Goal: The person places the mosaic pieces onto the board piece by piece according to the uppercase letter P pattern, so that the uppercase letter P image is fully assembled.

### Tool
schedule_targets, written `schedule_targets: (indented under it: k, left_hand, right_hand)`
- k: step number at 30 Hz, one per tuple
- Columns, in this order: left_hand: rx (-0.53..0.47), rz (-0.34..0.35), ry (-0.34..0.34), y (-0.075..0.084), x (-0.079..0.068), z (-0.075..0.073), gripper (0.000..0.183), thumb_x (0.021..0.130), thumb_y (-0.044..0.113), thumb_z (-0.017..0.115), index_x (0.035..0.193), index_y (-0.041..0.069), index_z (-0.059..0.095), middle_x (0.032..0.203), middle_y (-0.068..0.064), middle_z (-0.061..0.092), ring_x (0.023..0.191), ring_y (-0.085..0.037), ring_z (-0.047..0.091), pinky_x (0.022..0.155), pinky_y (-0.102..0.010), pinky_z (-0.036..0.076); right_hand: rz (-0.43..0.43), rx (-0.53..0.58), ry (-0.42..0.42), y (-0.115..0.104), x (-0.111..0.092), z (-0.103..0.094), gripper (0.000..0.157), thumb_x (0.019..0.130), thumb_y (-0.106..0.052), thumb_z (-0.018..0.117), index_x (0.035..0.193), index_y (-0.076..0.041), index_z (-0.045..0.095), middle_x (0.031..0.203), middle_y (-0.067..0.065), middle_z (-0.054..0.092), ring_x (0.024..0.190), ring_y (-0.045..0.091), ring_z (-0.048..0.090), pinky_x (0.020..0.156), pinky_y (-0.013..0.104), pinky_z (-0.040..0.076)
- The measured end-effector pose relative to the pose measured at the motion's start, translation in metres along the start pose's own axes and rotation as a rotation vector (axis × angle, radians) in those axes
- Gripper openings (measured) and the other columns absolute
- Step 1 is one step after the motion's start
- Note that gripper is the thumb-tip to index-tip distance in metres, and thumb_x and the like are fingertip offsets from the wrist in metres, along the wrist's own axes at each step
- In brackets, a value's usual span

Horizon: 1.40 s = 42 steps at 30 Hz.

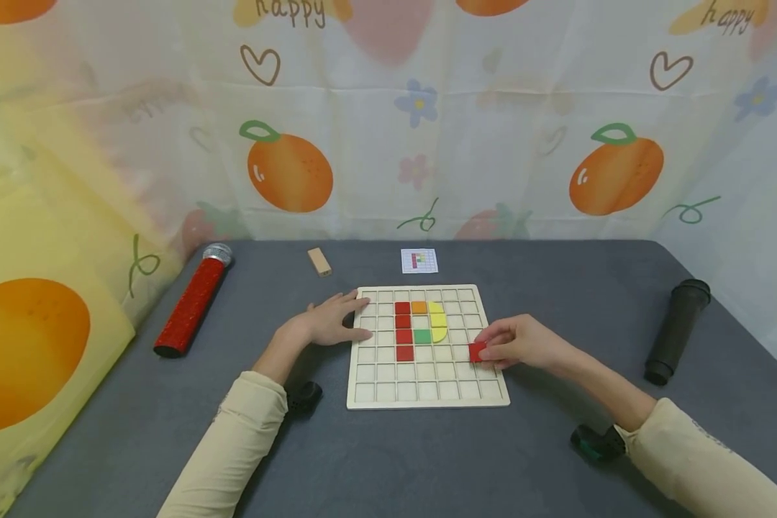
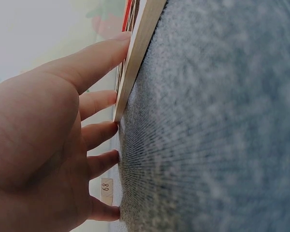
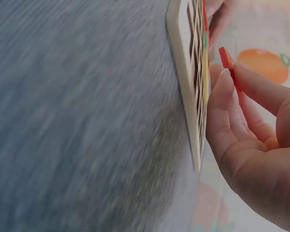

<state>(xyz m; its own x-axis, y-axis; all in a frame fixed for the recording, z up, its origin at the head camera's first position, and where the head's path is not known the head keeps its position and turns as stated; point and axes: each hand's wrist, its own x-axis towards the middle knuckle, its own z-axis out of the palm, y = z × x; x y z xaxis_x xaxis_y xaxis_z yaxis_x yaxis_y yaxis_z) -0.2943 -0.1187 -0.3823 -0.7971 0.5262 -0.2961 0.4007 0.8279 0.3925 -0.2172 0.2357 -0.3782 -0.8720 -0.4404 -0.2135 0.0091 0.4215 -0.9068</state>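
A pale wooden grid board (image 1: 427, 393) lies on the grey table. Set in its cells are a column of red square tiles (image 1: 404, 336), an orange tile (image 1: 419, 307), a green tile (image 1: 421, 336) and yellow rounded tiles (image 1: 437, 321). My left hand (image 1: 329, 321) rests at the board's left edge, fingers spread, thumb and fingertips touching the rim. Between thumb and fingers, my right hand (image 1: 521, 342) pinches a red square tile (image 1: 477, 352) over the board's right side. In the right wrist view that red tile (image 3: 226, 60) is held tilted, above the board's surface.
Behind the board lie a small printed pattern card (image 1: 419, 261) and a wooden block (image 1: 320, 262); the left wrist view shows "68" on the block. A red microphone (image 1: 194, 302) lies at the left, a black cylinder (image 1: 678, 331) at the right. A fruit-printed cloth hangs behind.
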Motion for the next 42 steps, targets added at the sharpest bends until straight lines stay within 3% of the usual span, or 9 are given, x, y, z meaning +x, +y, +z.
schedule_targets:
  k: [8, 19, 28, 37, 42]
  left_hand:
    - [-0.004, -0.003, -0.002, 0.0, -0.001, 0.001, 0.076, 0.094, 0.048, 0.056, 0.154, 0.016, 0.022, 0.159, -0.01, 0.008, 0.143, -0.034, 0.007, 0.102, -0.071, 0.005]
    - [0.001, -0.02, -0.006, -0.003, 0.0, 0.001, 0.077, 0.093, 0.049, 0.056, 0.154, 0.015, 0.022, 0.158, -0.011, 0.009, 0.143, -0.035, 0.008, 0.102, -0.07, 0.007]
    - [0.01, -0.02, -0.003, -0.003, 0.003, 0.001, 0.077, 0.093, 0.05, 0.055, 0.154, 0.016, 0.022, 0.159, -0.01, 0.009, 0.143, -0.034, 0.008, 0.102, -0.07, 0.007]
    - [-0.009, -0.011, -0.001, 0.0, 0.0, -0.001, 0.083, 0.089, 0.06, 0.055, 0.153, 0.016, 0.026, 0.158, -0.011, 0.013, 0.142, -0.035, 0.01, 0.101, -0.071, 0.007]
    - [0.003, -0.04, 0.005, 0.0, 0.003, 0.0, 0.079, 0.091, 0.052, 0.057, 0.153, 0.016, 0.024, 0.158, -0.01, 0.011, 0.143, -0.034, 0.009, 0.103, -0.069, 0.007]
  right_hand:
    - [-0.008, -0.025, -0.046, -0.013, 0.014, 0.02, 0.03, 0.086, -0.015, 0.072, 0.111, 0.002, 0.066, 0.089, 0.011, 0.07, 0.073, 0.021, 0.064, 0.067, 0.031, 0.053]
    - [0.041, 0.081, -0.065, -0.025, 0.036, 0.055, 0.026, 0.085, -0.006, 0.072, 0.109, 0.004, 0.067, 0.083, 0.014, 0.07, 0.07, 0.02, 0.067, 0.064, 0.029, 0.055]
    - [0.132, 0.127, -0.025, -0.031, 0.045, 0.074, 0.025, 0.085, -0.006, 0.072, 0.108, 0.003, 0.068, 0.081, 0.014, 0.07, 0.068, 0.02, 0.068, 0.065, 0.032, 0.056]
    - [0.155, 0.158, -0.012, -0.037, 0.047, 0.085, 0.025, 0.084, -0.004, 0.072, 0.106, 0.006, 0.067, 0.076, 0.014, 0.069, 0.065, 0.018, 0.067, 0.064, 0.032, 0.056]
    - [0.176, 0.151, 0.022, -0.04, 0.047, 0.089, 0.023, 0.083, -0.003, 0.073, 0.103, 0.006, 0.067, 0.074, 0.013, 0.068, 0.062, 0.016, 0.066, 0.061, 0.031, 0.056]
